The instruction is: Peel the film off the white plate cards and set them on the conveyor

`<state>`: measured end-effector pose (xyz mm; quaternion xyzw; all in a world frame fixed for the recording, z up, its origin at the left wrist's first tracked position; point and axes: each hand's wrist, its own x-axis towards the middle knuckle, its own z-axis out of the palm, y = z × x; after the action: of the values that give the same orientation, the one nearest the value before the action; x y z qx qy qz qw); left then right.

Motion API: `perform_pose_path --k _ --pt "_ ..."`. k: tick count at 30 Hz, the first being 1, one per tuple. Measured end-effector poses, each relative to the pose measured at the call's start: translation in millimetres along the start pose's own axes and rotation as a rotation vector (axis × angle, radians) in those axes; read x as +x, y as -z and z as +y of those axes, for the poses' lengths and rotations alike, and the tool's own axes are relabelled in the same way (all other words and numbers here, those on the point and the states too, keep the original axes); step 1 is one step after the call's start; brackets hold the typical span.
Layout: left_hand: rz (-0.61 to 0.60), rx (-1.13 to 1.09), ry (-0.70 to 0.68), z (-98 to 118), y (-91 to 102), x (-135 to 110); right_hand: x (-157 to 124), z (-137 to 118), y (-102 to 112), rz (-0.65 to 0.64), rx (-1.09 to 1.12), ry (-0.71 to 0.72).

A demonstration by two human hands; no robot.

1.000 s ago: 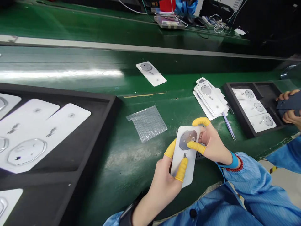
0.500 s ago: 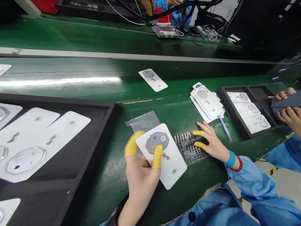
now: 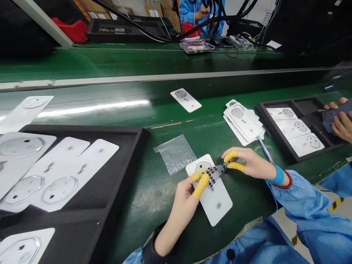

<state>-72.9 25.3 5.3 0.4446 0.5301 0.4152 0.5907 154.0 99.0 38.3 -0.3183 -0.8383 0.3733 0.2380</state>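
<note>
Nearest, the left hand [image 3: 184, 194] reaches in from the lower middle, wrist low, with two yellow-cotted fingers [image 3: 200, 185] pinching one end of a dark perforated sheet [image 3: 216, 173]. The right hand [image 3: 251, 165] comes in from the right, palm down, its thumb and forefinger closed on the sheet's other end. A blue wrist strap [image 3: 279, 176] and a red bead bracelet [image 3: 282, 185] sit at the blue sleeve's [image 3: 299, 198] cuff. The sheet is held just above a white card [image 3: 217, 207] lying on the green bench [image 3: 143, 227], over the card's metal octagon [image 3: 199, 167]. Bubble wrap [image 3: 174, 154] lies just beside the card. Farther back are a stack of white cards [image 3: 242, 123] and a lone card [image 3: 186, 99]. Black trays of cards lie at left [image 3: 118, 216] and right [image 3: 275, 146]; at far right, a co-worker's hands [image 3: 341, 123] hold a dark piece [image 3: 331, 118].
</note>
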Motion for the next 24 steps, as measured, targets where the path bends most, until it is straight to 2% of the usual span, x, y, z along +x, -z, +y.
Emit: perform_pose_path --k 4,8,10,16,20,24 --pt "0.120 0.197 -0.123 -1.2 6.5 -1.7 -0.3 -9.0 8.3 -0.040 0.113 -0.042" --pt "0.121 0.133 -0.263 6.1 8.0 -3.8 -0.9 -17.8 16.0 -0.061 0.118 -0.019" --pt "0.100 0.009 -0.209 8.8 5.4 -3.6 0.5 -15.3 13.8 -0.012 0.090 -0.014" --pt "0.078 -0.282 0.079 3.6 -5.1 -0.5 2.8 -7.6 -7.8 0.172 -0.089 -0.015" --pt "0.100 -0.348 0.168 -0.1 -9.1 0.2 3.4 -19.7 -31.1 0.353 -0.238 0.123" --pt "0.081 -0.346 0.184 -1.5 -11.0 -0.9 2.4 -24.3 -58.3 0.265 -0.211 0.195"
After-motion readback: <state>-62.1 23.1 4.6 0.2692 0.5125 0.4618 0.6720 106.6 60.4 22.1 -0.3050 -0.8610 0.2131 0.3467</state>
